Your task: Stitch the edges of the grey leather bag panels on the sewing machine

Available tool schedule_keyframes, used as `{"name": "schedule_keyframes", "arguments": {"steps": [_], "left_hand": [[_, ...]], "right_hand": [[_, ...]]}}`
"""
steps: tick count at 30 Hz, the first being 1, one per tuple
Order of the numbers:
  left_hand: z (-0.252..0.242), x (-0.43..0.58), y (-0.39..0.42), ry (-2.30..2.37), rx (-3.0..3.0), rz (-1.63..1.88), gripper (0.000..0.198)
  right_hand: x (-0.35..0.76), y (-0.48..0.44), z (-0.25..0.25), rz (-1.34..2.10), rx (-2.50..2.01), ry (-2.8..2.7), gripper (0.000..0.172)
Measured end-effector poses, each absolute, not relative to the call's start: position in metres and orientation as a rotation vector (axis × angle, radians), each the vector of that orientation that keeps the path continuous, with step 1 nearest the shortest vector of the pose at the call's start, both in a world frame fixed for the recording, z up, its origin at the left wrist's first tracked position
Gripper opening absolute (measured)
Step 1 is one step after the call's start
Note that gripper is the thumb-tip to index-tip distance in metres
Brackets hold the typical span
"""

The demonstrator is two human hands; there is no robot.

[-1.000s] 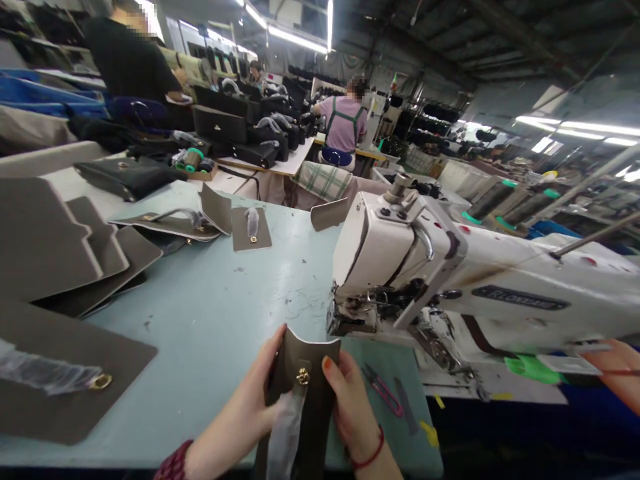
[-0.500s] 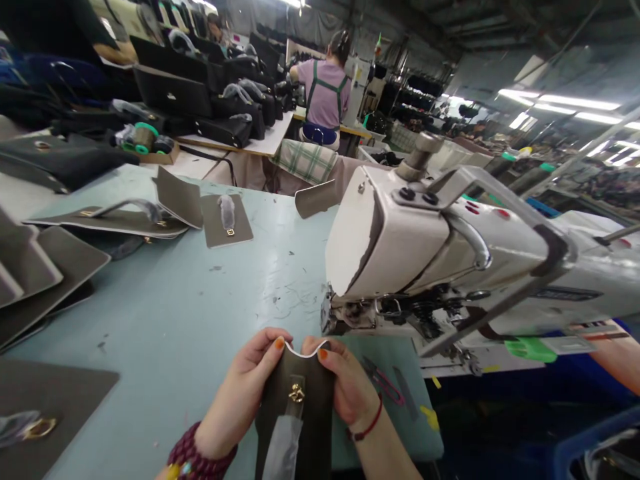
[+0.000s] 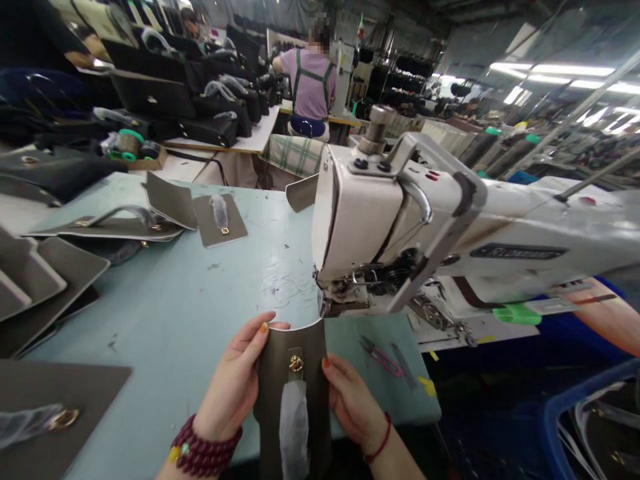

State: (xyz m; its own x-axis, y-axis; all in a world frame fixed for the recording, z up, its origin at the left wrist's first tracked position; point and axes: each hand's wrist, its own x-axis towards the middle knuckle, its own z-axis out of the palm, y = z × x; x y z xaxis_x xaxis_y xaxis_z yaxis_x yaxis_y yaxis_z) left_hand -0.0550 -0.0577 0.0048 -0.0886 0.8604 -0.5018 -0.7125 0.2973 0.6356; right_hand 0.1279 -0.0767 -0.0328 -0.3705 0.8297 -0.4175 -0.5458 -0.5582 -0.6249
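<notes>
Between my hands is a dark olive-grey bag panel (image 3: pixel 270 407) with a pale top edge, a gold clasp (image 3: pixel 296 363) and a strap in translucent wrapping (image 3: pixel 294 427). My left hand (image 3: pixel 235 373) pinches its upper left corner, thumb in front and fingers behind. On the right side edge, my right hand (image 3: pixel 353 397) grips with the thumb on the front; its other fingers are partly hidden behind. The panel's top edge lies just in front of the sewing machine's (image 3: pixel 365 220) needle area. Pink-handled thread snips (image 3: pixel 383 357) lie on the table right of the panel.
More grey panels lie stacked at the left (image 3: pixel 55 287), and another wrapped-strap panel (image 3: pixel 223 227) rests farther back. A blue bin (image 3: pixel 555 413) stands at lower right. A person in a purple shirt (image 3: pixel 310 87) sits beyond, near black bags (image 3: pixel 150 100).
The panel's top edge has gone from deeply bowed to nearly flat. My right hand has slid from the top right corner down the side edge. The camera view has shifted.
</notes>
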Motion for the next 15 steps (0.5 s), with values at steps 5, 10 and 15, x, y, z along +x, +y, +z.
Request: {"name": "schedule_keyframes", "arguments": {"steps": [5, 10, 15], "left_hand": [[0.004, -0.053, -0.061, 0.967, 0.125, 1.28, 0.041], [-0.001, -0.06, -0.081, 0.963, 0.249, 1.177, 0.026], [0.006, -0.072, -0.136, 1.082, 0.694, 1.012, 0.039]], "right_hand": [[0.126, -0.082, -0.025, 1.971, -0.972, -0.302, 0.031], [0.122, -0.084, -0.016, 1.949, -0.949, -0.279, 0.03], [0.118, -0.085, -0.023, 1.93, -0.803, -0.36, 0.022]]}}
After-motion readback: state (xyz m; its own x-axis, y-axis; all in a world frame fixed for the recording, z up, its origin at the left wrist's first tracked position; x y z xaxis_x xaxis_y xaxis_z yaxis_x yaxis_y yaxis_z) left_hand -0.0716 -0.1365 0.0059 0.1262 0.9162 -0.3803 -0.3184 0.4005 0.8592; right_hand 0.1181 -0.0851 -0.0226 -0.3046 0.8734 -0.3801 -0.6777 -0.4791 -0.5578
